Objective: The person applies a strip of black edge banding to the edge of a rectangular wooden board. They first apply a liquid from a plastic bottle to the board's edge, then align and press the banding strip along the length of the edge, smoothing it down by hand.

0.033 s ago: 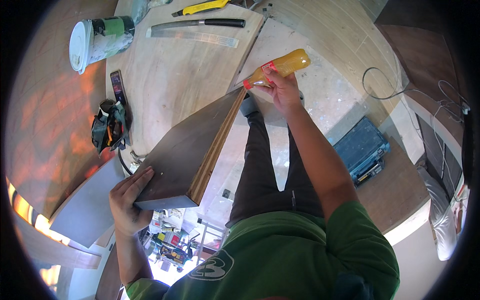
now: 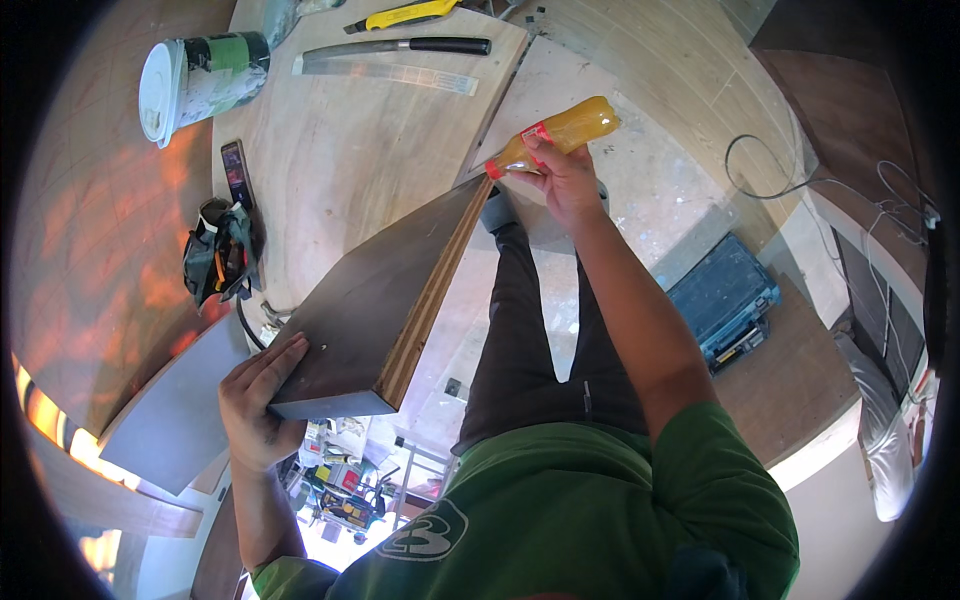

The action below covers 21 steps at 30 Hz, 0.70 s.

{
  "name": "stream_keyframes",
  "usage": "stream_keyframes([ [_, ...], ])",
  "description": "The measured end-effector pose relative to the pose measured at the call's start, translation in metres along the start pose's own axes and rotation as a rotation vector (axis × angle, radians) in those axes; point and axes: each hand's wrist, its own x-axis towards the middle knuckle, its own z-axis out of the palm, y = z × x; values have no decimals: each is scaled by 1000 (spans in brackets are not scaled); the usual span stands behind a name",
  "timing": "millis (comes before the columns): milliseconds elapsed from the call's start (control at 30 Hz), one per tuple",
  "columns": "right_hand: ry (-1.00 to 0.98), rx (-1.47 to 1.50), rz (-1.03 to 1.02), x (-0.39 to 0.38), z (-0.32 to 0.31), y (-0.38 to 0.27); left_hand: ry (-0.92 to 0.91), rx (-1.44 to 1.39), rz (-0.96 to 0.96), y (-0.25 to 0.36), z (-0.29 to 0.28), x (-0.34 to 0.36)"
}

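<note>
My left hand (image 2: 258,405) grips the near end of a dark-faced plywood board (image 2: 370,290), its fingers over the top face and its thumb underneath. The board tilts away from me, with a pale layered edge along its right side. In my right hand (image 2: 562,185) is a plastic bottle (image 2: 582,122) of orange-yellow liquid, with a red label and a red cap. I hold it nearly on its side, tipped with the cap toward the left. The cap is right at the far end of the layered edge; whether it touches, I cannot tell.
On the wooden work surface (image 2: 340,150) lie a handsaw (image 2: 450,46), a clear ruler (image 2: 420,78) and a yellow utility knife (image 2: 405,14). At left are a paint bucket (image 2: 225,80), a phone (image 2: 236,172) and a tool pouch (image 2: 218,255). A blue toolbox (image 2: 722,295) and cables (image 2: 765,195) are at right.
</note>
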Motion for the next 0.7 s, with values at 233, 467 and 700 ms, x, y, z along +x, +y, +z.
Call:
stream_keyframes([
  [233, 116, -117, -28, -4, -13, 19, -13, 4, -17, 1, -2, -2],
  [467, 118, 198, 42, 1, -25, 16, 10, 8, -31, -7, 4, -7],
  [700, 7, 319, 175, 10, -30, 24, 8, 19, -18, -1, 1, -5],
])
